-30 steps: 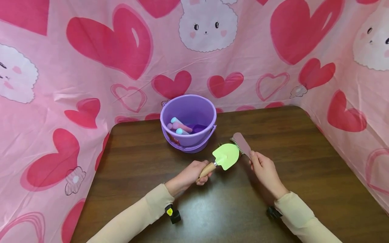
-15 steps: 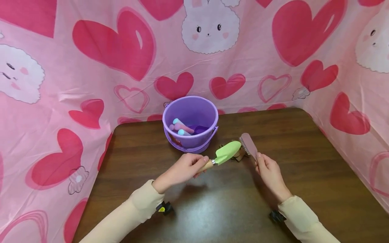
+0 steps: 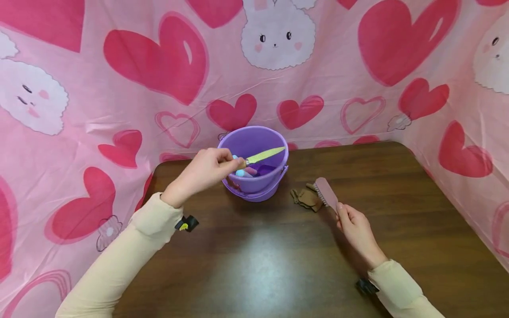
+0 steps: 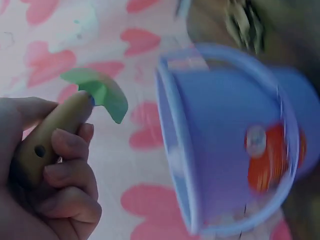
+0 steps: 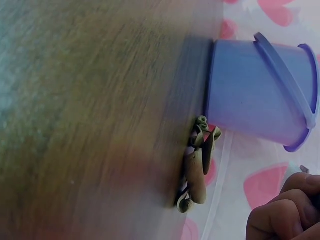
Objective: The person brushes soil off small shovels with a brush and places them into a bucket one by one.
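Note:
My left hand (image 3: 204, 172) grips the wooden handle of a small garden trowel (image 3: 265, 155) and holds it over the mouth of a purple bucket (image 3: 252, 140). Its green blade points right, edge-on in the head view. In the left wrist view the fingers curl round the trowel handle (image 4: 62, 120), beside the tilted-looking bucket (image 4: 225, 115). My right hand (image 3: 358, 227) holds a pink brush (image 3: 327, 192) by its handle, bristles facing left. By the bristles, a crumpled brown thing with curled edges (image 3: 307, 199) lies on the table; the right wrist view shows its rolled pieces (image 5: 196, 175).
Inside the bucket lie pink and light-blue stick-like pieces (image 3: 241, 173) and something dark purple. The bucket's handle hangs down at its front. A dark wooden table (image 3: 222, 265) is bordered by a pink heart-print cloth (image 3: 222, 79) at the back and sides.
My left hand has lifted the trowel away from the brown thing, up and left over the bucket. The brown thing has come into full view. The right hand with the brush has hardly moved.

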The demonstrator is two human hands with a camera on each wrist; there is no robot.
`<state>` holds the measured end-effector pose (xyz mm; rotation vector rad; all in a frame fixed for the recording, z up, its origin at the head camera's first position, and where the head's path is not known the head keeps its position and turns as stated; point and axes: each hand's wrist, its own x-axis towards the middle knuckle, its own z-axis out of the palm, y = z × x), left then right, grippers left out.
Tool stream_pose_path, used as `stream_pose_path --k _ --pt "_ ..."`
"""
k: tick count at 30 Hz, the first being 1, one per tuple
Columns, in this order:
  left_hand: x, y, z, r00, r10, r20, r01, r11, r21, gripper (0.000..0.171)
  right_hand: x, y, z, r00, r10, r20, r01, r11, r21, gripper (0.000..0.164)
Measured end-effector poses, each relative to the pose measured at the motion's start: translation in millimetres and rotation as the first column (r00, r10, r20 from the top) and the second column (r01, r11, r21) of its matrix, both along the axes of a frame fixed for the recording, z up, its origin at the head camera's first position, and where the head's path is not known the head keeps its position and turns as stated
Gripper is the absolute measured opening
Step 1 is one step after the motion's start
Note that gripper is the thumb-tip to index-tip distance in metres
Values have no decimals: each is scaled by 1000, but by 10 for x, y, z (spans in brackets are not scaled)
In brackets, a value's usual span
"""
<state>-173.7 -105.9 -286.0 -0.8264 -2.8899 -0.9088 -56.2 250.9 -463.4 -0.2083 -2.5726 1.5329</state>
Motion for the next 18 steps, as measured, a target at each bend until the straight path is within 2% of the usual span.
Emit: stream_pose_path --k 3,8,11,15,17,18 --pt "-169 -25 52 996 57 -76 -65 991 -118 37 11 8 -17 1000 8 3 -8 1000 -5 48" --pt "-445 64 49 984 74 -161 -116 954 -275 41 35 23 -17 1000 -6 16 6 1000 16 49" --pt "-577 161 15 985 56 -165 -111 933 -344 44 55 18 -18 1000 0 21 -1 1000 6 49" --pt "-726 270 -60 986 42 -160 -103 913 -394 46 90 0 -27 1000 15 26 -15 1000 -19 49" --pt "-781 299 -98 984 58 -166 -124 898 -423 42 108 -13 -24 1000 20 23 -19 999 -26 48" --pt "-799 308 -110 984 75 -162 -140 888 -439 38 125 -38 28 999 22 26 -21 999 -32 46"
